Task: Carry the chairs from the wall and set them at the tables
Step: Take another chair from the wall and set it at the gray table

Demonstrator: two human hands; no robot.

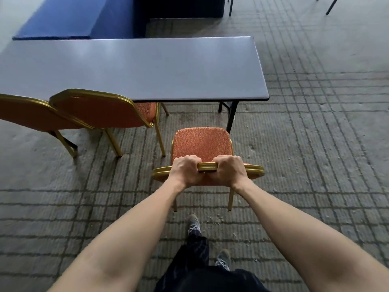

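Note:
An orange chair (202,144) with a gold metal frame stands in front of me, its seat facing the grey table (134,68). My left hand (185,170) and my right hand (228,169) both grip the gold top rail of its backrest, side by side. The chair is a short way back from the table's near right end, close to the black table leg (231,116). Two more orange chairs stand at the table on the left: one (101,108) tucked under the edge, another (27,112) at the frame's left border.
Patterned grey carpet covers the floor, open to the right of the table. A blue raised platform (69,17) lies beyond the table. Black legs of other furniture (332,5) show at the top right. My feet (193,223) are just behind the chair.

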